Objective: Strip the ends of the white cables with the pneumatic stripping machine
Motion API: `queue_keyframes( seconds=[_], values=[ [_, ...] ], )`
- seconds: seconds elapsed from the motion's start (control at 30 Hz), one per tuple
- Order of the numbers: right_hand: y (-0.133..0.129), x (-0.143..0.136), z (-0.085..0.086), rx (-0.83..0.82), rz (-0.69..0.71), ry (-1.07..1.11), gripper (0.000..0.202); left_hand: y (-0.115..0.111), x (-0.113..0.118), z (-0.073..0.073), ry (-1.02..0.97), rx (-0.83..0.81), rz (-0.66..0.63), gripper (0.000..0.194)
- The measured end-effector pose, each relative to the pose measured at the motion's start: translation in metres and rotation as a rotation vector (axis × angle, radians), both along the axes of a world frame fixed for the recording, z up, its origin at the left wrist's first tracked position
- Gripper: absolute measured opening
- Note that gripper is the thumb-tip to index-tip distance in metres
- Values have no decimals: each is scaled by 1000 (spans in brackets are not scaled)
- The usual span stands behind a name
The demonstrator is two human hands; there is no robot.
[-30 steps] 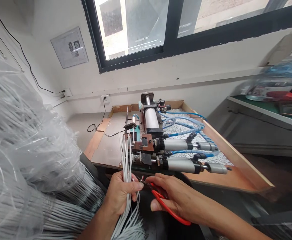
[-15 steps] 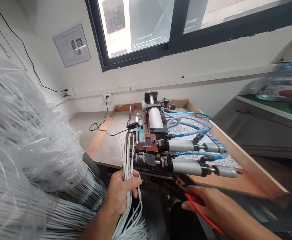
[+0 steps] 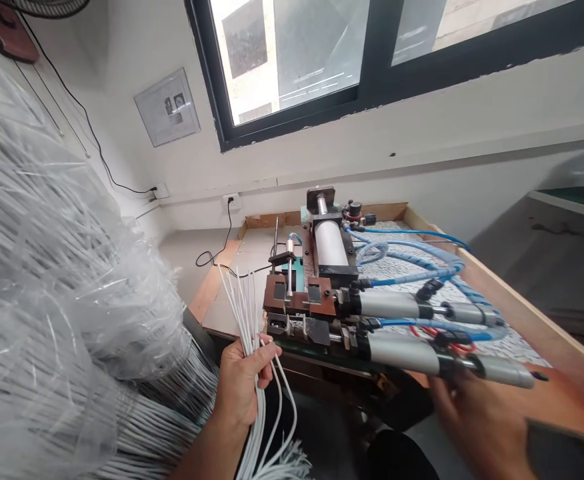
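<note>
My left hand is closed around a bundle of thin white wires. Their upper ends fan out just left of the machine's clamp blocks, and the lower lengths hang down past my wrist. On the right, my right hand is at the lower grey air cylinder, blurred, its fingertips partly hidden. Just behind that cylinder shows a red-handled tool, mostly covered; whether my fingers touch it is unclear. The pneumatic machine, with several cylinders and brown clamp blocks, stands on the bench before me.
Large plastic-wrapped bundles of grey-white wire fill the left side. Blue air hoses curl behind the cylinders. A wooden edge board borders the bench on the right. A shelf stands beyond it, and a black cable runs to a wall socket.
My right hand has moved right to the lower cylinder; the red-handled tool it held now shows behind that cylinder. The wire bundle has shifted left, clear of the clamp blocks. The view has turned left.
</note>
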State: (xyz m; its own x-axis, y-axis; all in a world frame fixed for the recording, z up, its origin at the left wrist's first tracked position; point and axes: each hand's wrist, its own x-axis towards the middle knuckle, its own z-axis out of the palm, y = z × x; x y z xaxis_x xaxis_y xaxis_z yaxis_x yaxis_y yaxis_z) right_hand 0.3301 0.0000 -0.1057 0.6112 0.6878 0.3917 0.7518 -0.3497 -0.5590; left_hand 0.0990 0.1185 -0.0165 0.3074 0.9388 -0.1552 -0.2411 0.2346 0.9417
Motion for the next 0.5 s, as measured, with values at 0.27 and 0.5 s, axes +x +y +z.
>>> queue_keyframes(
  seconds=[0.27,0.5],
  values=[
    [34,-141,21,313,625,664,19,8,9,-1,16,12,4,15],
    [58,-140,34,396,420,1284,23,21,0,3,-12,20,121,16]
  ],
)
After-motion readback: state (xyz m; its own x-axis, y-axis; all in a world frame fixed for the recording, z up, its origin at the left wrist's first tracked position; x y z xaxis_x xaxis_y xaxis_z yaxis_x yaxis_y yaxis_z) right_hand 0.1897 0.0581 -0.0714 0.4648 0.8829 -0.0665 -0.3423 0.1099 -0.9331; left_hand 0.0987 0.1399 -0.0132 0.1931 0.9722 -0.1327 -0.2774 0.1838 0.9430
